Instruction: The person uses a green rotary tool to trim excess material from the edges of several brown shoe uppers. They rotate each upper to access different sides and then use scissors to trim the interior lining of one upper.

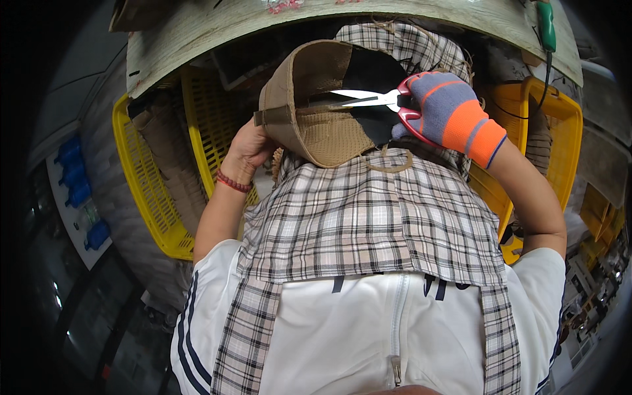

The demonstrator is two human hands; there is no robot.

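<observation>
My bare left hand (251, 146), with a dark red bead bracelet at the wrist, grips the left side of a tan, cap-like round fabric piece (280, 92). The piece is tilted with its hollow facing right, showing a ribbed tan inside and a dark panel; my left fingertips are hidden behind it. My right hand (447, 105), in a grey and orange knit glove, is closed round the red handles of a pair of scissors (378, 99). Their blades are parted and point left into the hollow of the piece. Beneath, a plaid apron (336, 217) covers my lap.
A wood-grain table edge (217, 49) curves across the far side. Yellow plastic baskets (158, 217) holding stacked brown pieces (161, 145) stand at the left, and another yellow basket (563, 145) is at the right. A green-handled tool (546, 26) hangs by the table with its cord.
</observation>
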